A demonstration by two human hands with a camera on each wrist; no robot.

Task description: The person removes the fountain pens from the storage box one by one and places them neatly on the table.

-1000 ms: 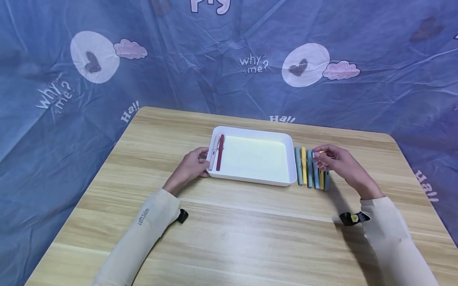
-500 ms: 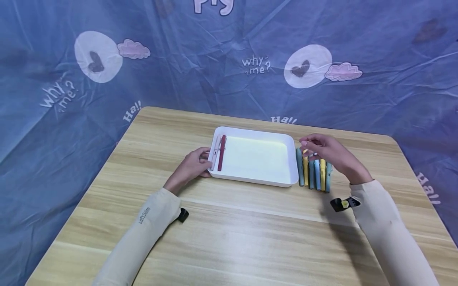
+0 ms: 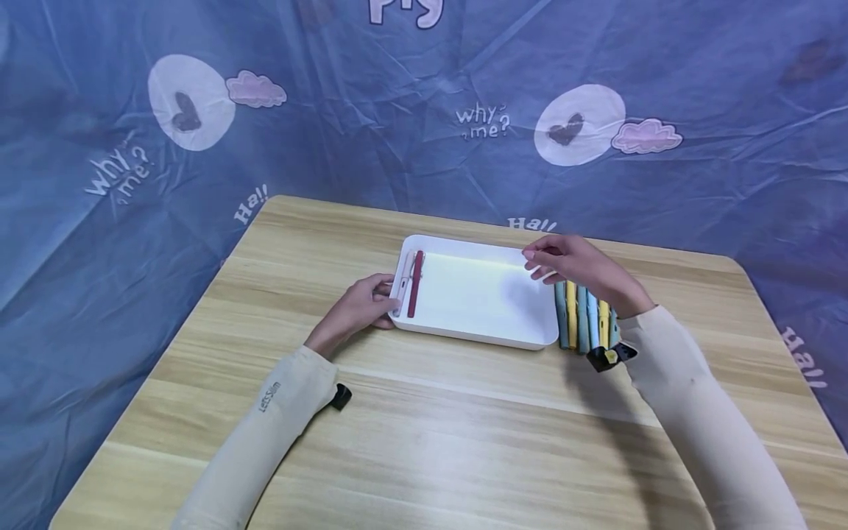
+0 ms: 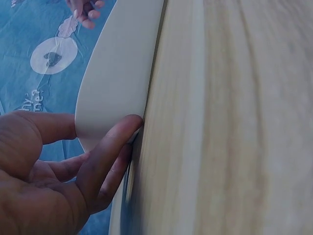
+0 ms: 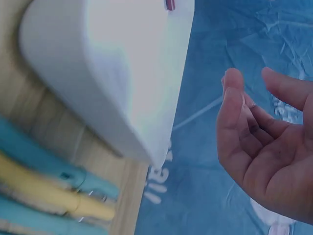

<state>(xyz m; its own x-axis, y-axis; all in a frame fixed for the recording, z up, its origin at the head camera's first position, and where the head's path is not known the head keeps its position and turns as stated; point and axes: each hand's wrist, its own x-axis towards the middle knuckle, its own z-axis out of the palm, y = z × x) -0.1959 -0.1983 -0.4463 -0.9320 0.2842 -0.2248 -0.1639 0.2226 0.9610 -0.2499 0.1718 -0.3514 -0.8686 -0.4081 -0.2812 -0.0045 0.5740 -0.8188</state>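
A white tray (image 3: 473, 333) lies on the table with a pale pink pen (image 3: 405, 280) and a dark red pen (image 3: 415, 284) side by side at its left end. My left hand (image 3: 361, 303) holds the tray's left side; in the left wrist view, its fingertips (image 4: 129, 122) touch the outer wall. Above the tray's right rim hovers my right hand (image 3: 573, 265), fingers loosely bent. Between thumb and fingers nothing shows in the right wrist view. Just right of the tray lies a row of teal, yellow and light blue pens (image 3: 583, 316), partly hidden by the right hand and wrist.
The wooden table (image 3: 424, 434) reaches back to a blue printed cloth (image 3: 397, 132) hanging behind it. A black wrist camera (image 3: 611, 357) sits by the right cuff, over the near ends of the pens.
My right hand has moved up and left from over the pen row to above the tray's right rim, carrying nothing visible. The left hand stays at the tray.
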